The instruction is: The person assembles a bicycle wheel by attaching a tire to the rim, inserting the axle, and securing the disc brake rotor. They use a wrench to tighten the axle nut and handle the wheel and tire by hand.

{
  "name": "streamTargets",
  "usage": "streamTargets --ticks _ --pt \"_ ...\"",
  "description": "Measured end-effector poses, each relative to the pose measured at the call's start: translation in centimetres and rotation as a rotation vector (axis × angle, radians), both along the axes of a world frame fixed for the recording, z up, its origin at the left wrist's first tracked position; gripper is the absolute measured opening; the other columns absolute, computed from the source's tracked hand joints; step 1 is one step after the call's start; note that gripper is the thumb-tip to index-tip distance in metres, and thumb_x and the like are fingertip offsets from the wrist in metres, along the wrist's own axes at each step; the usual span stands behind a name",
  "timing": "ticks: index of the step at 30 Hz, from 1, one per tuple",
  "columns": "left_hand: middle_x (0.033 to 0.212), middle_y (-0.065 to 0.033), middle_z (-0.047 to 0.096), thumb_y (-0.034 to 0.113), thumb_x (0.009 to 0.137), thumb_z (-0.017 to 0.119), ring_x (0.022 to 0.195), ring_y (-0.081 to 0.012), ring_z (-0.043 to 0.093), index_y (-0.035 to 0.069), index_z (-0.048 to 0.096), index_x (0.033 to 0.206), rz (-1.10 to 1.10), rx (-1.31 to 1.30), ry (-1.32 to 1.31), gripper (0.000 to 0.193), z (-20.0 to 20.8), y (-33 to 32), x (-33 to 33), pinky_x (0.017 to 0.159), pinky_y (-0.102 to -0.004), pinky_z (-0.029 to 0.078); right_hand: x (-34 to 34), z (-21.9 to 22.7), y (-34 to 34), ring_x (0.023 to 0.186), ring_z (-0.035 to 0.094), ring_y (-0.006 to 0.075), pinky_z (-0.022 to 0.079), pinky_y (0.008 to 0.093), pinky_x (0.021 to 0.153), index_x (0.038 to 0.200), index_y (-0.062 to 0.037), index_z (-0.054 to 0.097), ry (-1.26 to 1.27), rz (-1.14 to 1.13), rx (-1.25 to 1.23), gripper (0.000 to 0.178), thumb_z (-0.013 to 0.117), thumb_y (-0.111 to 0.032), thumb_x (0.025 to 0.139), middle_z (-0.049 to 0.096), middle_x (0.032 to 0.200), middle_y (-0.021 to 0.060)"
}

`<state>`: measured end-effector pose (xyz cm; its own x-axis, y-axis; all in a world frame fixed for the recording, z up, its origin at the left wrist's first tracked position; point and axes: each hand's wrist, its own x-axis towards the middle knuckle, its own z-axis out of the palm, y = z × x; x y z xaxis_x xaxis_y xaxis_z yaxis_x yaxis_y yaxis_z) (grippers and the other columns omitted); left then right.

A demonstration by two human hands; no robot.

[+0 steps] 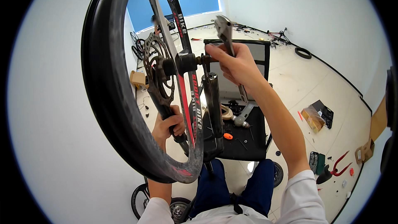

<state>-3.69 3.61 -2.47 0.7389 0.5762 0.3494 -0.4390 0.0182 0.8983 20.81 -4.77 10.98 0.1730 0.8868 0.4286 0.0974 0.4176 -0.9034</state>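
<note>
A black bicycle wheel (99, 70) with red and white markings stands upright in front of me, mounted in a suspension fork (213, 103). A slotted brake disc (171, 93) sits at its hub (185, 63). Through the wheel's opening, my left hand (169, 123) shows wrapped round the fork's left leg. My right hand (240, 67) grips an adjustable wrench (225, 31), its jaws pointing up and its handle end below my palm. The thumb and index finger of that hand are at the axle's right end (203, 59); whether they touch the nut is hidden.
A black chair (248, 149) beyond the fork bears loose tools and an orange piece (228, 136). On the tiled floor lie an open toolbox (323, 114), red-handled pliers (340, 166), a tyre (303, 53) and several scattered parts. White walls stand at both sides.
</note>
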Motion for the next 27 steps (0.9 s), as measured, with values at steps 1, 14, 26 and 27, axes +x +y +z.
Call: streamTargets --ticks 1,14,26,27 --pt "0.051 -0.0063 0.042 0.003 0.084 0.057 0.041 -0.0172 0.043 0.004 0.047 0.074 0.012 -0.008 0.001 0.014 0.0 -0.1 0.0 0.043 -0.0322 0.036 0.1 0.0 0.1 0.042 0.032 0.002 0.022 0.0227 0.038 0.082 -0.0033 0.061 -0.022 0.022 0.001 0.036 0.072 -0.037 0.087 0.04 0.053 -0.0069" --pt "0.052 -0.004 0.044 0.015 0.09 0.059 0.04 -0.0178 0.043 0.005 0.049 0.076 -0.012 0.098 -0.042 0.02 -1.1 1.0 -0.3 0.039 -0.0338 0.037 0.7 -1.0 0.1 0.042 0.033 0.0011 0.021 0.0215 0.038 0.094 -0.0032 0.063 0.026 0.161 -0.042 0.022 0.07 -0.023 0.088 0.042 0.055 -0.0067" --pt "0.054 -0.0017 0.042 0.017 0.09 0.063 0.044 -0.015 0.044 0.011 0.044 0.077 0.089 0.0 0.033 0.024 -1.7 1.4 -0.4 0.043 -0.0305 0.038 0.5 0.1 0.6 0.046 0.035 0.0036 0.024 0.0233 0.043 0.09 0.0004 0.066 0.045 0.024 0.019 0.027 0.074 -0.025 0.085 0.043 0.056 -0.0055" --pt "0.053 -0.0023 0.041 0.014 0.089 0.061 0.043 -0.0155 0.043 0.01 0.043 0.076 0.124 0.001 0.048 0.022 -1.4 1.1 -0.2 0.043 -0.0306 0.038 0.4 0.2 0.7 0.05 0.038 0.0043 0.027 0.0234 0.047 0.086 0.0006 0.067 0.016 -0.064 -0.024 0.028 0.075 -0.026 0.083 0.044 0.058 -0.005"
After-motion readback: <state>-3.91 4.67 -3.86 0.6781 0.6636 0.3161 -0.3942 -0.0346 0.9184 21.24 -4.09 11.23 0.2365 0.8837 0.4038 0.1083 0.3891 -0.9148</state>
